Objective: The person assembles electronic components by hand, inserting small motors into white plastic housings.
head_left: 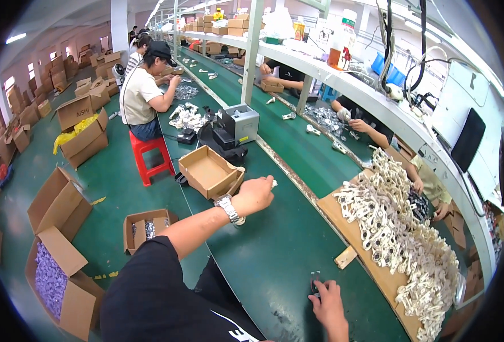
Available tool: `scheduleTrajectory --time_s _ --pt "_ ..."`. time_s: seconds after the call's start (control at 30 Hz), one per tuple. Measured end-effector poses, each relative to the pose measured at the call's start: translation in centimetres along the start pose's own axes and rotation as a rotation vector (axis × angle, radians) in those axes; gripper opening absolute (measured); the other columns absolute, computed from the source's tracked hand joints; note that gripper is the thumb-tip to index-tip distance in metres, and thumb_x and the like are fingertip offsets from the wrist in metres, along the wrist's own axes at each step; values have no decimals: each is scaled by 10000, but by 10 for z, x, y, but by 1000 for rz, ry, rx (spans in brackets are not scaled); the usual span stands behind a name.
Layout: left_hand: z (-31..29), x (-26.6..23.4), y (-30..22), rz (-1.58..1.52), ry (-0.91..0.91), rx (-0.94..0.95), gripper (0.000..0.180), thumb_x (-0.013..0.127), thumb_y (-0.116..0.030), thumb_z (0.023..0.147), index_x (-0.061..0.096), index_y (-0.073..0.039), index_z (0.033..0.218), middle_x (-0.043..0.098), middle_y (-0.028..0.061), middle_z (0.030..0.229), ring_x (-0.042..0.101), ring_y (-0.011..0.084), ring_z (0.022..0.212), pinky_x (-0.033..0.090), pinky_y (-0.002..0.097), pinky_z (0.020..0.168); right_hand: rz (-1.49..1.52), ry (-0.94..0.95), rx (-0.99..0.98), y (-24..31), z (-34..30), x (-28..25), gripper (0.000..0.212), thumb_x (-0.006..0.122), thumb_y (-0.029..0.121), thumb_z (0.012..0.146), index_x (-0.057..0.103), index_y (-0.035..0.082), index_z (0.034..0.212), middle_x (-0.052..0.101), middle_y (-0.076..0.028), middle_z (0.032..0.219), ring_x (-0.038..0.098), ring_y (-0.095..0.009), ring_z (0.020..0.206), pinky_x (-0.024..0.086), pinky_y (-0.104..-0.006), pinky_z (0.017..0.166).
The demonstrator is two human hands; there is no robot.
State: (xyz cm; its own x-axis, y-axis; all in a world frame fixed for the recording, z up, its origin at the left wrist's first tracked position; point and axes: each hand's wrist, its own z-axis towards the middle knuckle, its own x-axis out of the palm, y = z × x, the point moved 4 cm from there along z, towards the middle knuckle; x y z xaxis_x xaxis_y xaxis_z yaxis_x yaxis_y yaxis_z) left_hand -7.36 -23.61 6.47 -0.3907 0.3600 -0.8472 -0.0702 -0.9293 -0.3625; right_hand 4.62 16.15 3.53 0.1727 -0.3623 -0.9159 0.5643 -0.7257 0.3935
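While the left hand point(255, 195) pinched a small white piece point(274, 183) above the green bench point(252, 251), the right hand point(329, 308), fingers slightly parted, touched a dark part point(314, 286) on it; cartons point(84, 137) crowded the floor.

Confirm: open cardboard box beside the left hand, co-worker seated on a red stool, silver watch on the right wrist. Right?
Not the watch: the head view shows the silver watch at the wrist of the left hand, not the right. The rest stands: open cardboard box beside the left hand, co-worker seated on a red stool.
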Motion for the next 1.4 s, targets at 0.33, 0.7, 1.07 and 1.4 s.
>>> scheduleTrajectory --time_s 0.33,0.7,1.07,1.4 --pt "-10 104 -130 -1230 574 -58 297 579 -348 1089 560 -55 1044 673 27 850 637 92 585 584 254 537 -8 -224 -8 2 -12 4 336 736 139 927 652 -10 1216 605 -236 1056 594 -442 934 502 -505 823" --pt "-36 163 -167 -1571 677 -140 284 608 -340 1082 518 -82 1160 606 -5 992 608 78 823 623 294 772 175 -282 -86 -3 -13 -6 215 676 131 976 674 0 1146 629 -222 1063 625 -401 944 523 -436 838" --pt "-45 167 -161 -1556 560 -108 320 593 -381 1085 510 -75 1124 616 1 966 614 64 804 594 258 731 174 -382 287 -55 -18 -6 262 644 169 1008 601 46 1235 720 -232 1006 713 -389 931 555 -471 815" --pt "-59 148 -177 -1618 632 22 281 576 -371 1096 522 -112 1190 583 -28 1008 566 40 912 562 248 776 179 -393 300 -10 -2 -57 280 569 199 1044 674 14 1226 726 -231 1030 714 -380 942 561 -440 850"
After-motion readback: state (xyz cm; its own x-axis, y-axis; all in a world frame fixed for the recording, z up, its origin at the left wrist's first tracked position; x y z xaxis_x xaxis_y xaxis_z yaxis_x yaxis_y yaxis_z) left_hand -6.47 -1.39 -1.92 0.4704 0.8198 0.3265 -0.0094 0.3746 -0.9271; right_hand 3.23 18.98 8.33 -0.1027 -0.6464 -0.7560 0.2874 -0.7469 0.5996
